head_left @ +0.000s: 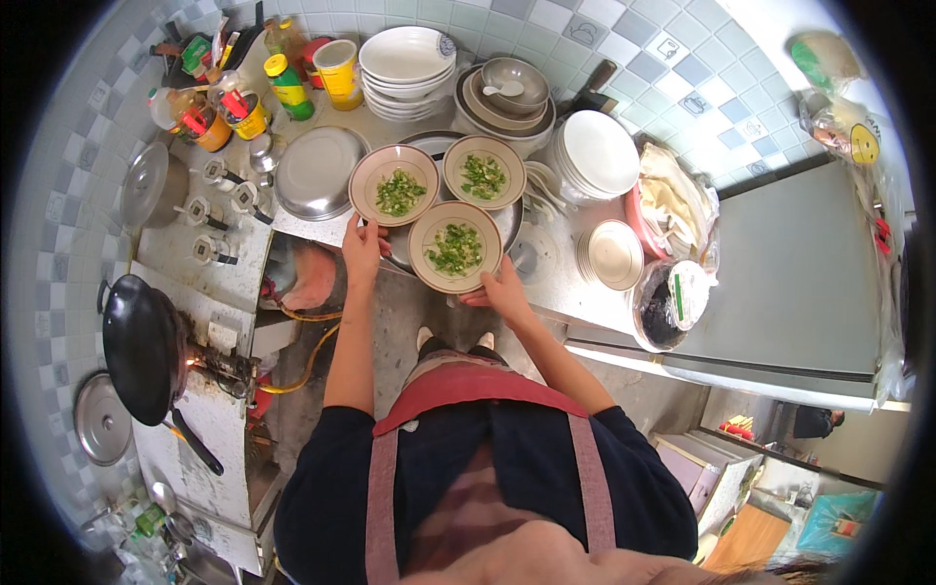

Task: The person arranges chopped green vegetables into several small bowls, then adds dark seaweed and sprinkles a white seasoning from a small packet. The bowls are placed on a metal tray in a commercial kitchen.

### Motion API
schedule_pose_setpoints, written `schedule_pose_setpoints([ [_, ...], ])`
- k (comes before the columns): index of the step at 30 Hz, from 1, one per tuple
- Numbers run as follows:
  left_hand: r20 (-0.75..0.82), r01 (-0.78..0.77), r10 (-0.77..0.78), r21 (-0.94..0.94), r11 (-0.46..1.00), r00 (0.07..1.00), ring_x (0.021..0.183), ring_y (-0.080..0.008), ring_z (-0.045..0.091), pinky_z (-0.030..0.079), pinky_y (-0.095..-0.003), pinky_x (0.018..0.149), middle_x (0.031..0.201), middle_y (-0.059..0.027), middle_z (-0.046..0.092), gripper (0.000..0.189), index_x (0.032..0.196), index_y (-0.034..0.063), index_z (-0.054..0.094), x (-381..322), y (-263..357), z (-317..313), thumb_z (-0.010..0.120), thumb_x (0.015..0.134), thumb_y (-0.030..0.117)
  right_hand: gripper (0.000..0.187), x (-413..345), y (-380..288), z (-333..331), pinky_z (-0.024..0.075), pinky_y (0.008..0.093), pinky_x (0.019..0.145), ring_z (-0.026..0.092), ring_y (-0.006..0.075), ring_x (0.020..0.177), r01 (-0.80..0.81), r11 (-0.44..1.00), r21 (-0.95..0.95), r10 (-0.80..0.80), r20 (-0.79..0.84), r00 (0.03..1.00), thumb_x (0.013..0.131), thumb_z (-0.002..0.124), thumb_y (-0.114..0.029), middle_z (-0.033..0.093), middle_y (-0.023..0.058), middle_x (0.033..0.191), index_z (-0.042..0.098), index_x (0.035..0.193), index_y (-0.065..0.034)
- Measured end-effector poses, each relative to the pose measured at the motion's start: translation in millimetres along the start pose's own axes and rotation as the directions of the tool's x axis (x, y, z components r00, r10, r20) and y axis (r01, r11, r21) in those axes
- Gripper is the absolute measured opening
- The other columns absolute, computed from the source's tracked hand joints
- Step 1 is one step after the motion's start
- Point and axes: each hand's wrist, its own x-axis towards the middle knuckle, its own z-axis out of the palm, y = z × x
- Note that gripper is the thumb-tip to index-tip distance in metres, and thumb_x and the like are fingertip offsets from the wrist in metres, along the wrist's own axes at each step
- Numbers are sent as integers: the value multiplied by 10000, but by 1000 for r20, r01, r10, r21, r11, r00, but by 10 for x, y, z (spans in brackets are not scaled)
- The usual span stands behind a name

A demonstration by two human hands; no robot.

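Observation:
Three cream bowls with brown rims sit close together, each with chopped green onions in it. My left hand (363, 252) grips the near edge of the left bowl (365, 167), fingers curled below its side. At the front bowl (424, 265), my right hand (504, 290) has its thumb by the rim and its fingers underneath. Behind them, the right bowl (514, 164) is touched by neither hand. Under the bowls shows part of a round metal tray (516, 230), mostly hidden by them.
An upturned metal basin (322, 168) lies left of the bowls. White plates (599, 153), small dishes (616, 254) and stacked deep plates (406, 55) stand around the counter. A flame burns beside a tilted black wok (139, 351) on my left. A person (815, 422) is far off at right.

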Motion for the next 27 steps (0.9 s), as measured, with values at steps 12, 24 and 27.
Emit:
schedule_pose_setpoints([
  [12, -108, -52, 55, 37, 998, 993, 579, -140, 632, 540, -275, 484, 825, -124, 672, 458, 1401, -31, 458, 170, 76, 186, 594, 996, 135, 612, 144, -71, -37, 645, 385, 615, 738, 346, 722, -52, 998, -37, 58, 199, 978, 989, 369, -28, 671, 295, 939, 78, 1528, -55],
  [24, 87, -272, 327, 770, 577, 941, 731, -356, 671, 527, -437, 711, 773, -196, 671, 229, 947, -27, 671, -301, 28, 349, 734, 845, 168, 466, -380, 522, -1210, 594, 343, 681, 711, 239, 770, -7, 993, -114, 41, 293, 955, 1062, 483, -174, 694, 182, 940, 322, 1492, -97],
  [27, 69, -266, 336, 765, 587, 939, 786, -400, 661, 512, -466, 727, 818, -229, 665, 188, 880, -36, 655, -273, 48, 317, 724, 836, 133, 408, -498, 416, -1410, 588, 332, 676, 704, 222, 769, 2, 991, -134, 25, 196, 980, 1052, 482, -143, 696, 175, 929, 395, 1439, -49],
])
